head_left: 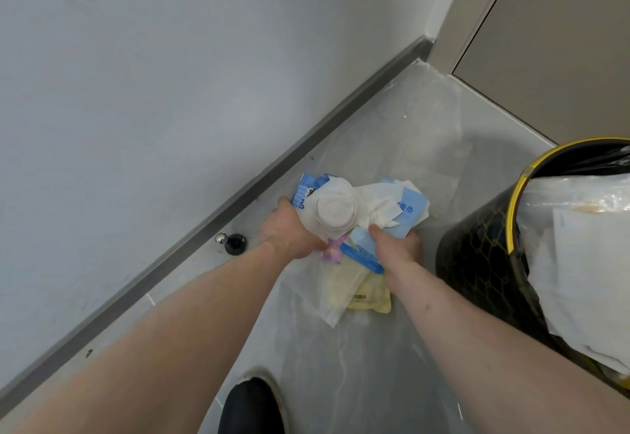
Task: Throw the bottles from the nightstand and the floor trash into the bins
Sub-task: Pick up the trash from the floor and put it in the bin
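A pile of floor trash lies on the grey floor near the wall: white crumpled tissues, blue and white wrappers, a small purple wrapper and a pale yellow packet. My left hand grips the pile's left side and my right hand grips its right side, both closed on the wrappers and tissues. A black bin with a yellow rim stands just to the right of the pile, holding white plastic bags and paper. No bottle or nightstand is in view.
A grey wall with a metal skirting strip runs diagonally on the left. A black and chrome door stop sits on the floor by the skirting. A beige door is at the top right. My dark shoe shows at the bottom.
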`<action>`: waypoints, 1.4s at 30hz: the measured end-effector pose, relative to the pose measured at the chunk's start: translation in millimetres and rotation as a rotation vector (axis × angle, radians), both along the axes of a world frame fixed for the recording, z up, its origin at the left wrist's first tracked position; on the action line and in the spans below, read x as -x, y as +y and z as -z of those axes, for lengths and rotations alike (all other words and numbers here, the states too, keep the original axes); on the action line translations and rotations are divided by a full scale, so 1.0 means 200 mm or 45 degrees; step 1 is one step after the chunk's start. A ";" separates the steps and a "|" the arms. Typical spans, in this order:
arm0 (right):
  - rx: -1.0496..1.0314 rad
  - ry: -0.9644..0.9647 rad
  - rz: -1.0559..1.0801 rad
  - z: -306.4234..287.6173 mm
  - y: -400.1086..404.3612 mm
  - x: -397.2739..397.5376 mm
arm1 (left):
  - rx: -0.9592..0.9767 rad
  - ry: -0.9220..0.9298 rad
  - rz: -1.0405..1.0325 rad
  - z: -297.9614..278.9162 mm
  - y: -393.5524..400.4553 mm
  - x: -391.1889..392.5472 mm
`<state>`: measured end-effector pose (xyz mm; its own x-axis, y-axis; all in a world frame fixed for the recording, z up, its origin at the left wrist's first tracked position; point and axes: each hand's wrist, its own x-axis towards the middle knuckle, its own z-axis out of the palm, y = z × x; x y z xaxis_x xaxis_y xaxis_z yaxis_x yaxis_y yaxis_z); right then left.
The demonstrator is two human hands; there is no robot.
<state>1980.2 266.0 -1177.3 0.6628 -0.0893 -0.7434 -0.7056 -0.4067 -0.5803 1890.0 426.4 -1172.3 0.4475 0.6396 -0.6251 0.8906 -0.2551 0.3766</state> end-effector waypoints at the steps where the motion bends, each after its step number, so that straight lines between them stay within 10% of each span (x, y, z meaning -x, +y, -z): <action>1: 0.001 -0.041 0.001 0.00 -0.01 0.01 | 0.014 0.006 -0.013 0.00 -0.01 0.01; 19: -0.096 -0.515 -0.053 -0.26 -0.03 0.04 | -0.065 -0.283 -0.372 -0.37 0.02 0.57; 26: -0.050 -0.265 -0.839 -0.20 0.04 0.09 | -0.073 -0.281 -0.410 -0.35 -0.09 0.71; 34: 0.335 -0.513 -1.645 -0.03 0.25 0.15 | -0.255 -0.230 -0.514 -0.39 0.01 0.84; 42: 0.069 -0.320 -1.202 0.00 0.23 0.23 | -0.258 -0.163 -0.516 -0.40 0.04 0.94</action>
<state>1933.6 312.6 -1176.5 0.6179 0.5295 -0.5812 0.0651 -0.7712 -0.6333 1701.1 435.1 -1092.2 0.2019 0.8821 -0.4256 0.8833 0.0238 0.4682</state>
